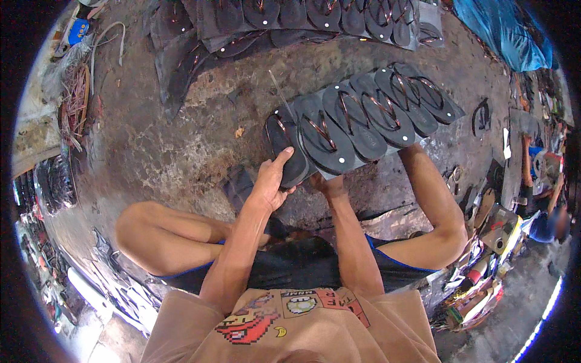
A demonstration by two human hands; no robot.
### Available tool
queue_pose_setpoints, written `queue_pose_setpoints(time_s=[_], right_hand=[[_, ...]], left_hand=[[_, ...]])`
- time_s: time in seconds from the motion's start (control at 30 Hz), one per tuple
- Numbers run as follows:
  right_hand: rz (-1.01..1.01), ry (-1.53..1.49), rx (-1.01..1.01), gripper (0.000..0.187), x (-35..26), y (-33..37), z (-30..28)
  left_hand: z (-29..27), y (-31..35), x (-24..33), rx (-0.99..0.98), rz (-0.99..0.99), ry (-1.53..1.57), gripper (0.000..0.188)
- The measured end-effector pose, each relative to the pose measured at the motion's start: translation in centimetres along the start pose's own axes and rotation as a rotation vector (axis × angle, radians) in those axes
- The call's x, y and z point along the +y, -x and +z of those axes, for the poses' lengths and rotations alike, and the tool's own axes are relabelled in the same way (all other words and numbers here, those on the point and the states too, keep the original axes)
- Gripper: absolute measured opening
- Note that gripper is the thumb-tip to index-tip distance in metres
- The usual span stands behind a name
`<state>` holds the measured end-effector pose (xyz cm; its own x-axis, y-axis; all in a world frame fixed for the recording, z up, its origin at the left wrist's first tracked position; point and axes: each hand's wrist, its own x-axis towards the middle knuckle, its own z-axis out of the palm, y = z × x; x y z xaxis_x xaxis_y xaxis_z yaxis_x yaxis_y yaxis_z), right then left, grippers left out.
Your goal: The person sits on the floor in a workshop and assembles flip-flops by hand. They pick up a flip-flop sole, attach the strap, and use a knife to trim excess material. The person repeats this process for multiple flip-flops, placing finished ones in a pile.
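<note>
Here's the row of black flip-flops [366,142], in front of the seated person and slanting away to the right over the floor [200,142], its far end above the right shin [419,169]. The left hand [270,181] has the near end: thumb across the top of the leftmost flip-flop [292,172], fingers curling beneath, clamped on the sole's edge. The right hand [327,184] goes under the row's lower edge, just beside it; its fingers are out of sight, so whether they're apart or closed, I can't tell.

Now, how does this handle? I'd call it light for its length; those soles look like foam or rubber, springy rather than stiff, and hardly fragile. The dull surface suggests decent grip. The dark backing [458,112] showing around the soles looks like a thin sheet, so I'd expect the long far side to sag if only one end is held.

Best hold, to my eye: thumb on top and fingers flat below at a sole's rim, the other palm further along underneath to carry the middle. The glossy brown straps [327,140] look slicker and stand up in loops; tugging there could strain their anchor points, so the soles are the safer handle. Beyond, more flip-flops [262,15] lie in another batch, well apart from both hands.
</note>
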<state>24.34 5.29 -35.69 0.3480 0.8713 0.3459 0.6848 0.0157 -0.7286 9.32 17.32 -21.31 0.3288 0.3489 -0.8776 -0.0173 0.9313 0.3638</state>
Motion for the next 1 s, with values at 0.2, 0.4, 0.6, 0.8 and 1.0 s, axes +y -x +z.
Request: queue_pose_setpoints(time_s=[0.2,0.4,0.6,0.8,1.0], right_hand=[[0.21,-0.257,0.119,0.04,-0.2,-1.1,0.0],[0.21,-0.034,-0.001,0.042,0.5,-5.7,-0.9],[0.358,-0.212,-0.115,0.049,-2.5,-10.5,0.6],[0.772,-0.775,-0.502,0.058,-11.9,-12.2,-3.2],[0.528,-0.969,-0.034,0.045,-22.2,-14.4,-14.8]], left_hand=[[0.6,0.3,0.4,0.047,-0.043,-0.006,0.038],[1.0,0.3,-0.5,0.06,0.009,-0.038,0.038],[0.3,5.6,0.7,0.073,0.147,-0.152,0.036],[1.0,22.7,2.9,0.108,0.47,-0.261,0.043],[2.5,25.0,-1.9,0.155,0.909,-0.755,0.051]])
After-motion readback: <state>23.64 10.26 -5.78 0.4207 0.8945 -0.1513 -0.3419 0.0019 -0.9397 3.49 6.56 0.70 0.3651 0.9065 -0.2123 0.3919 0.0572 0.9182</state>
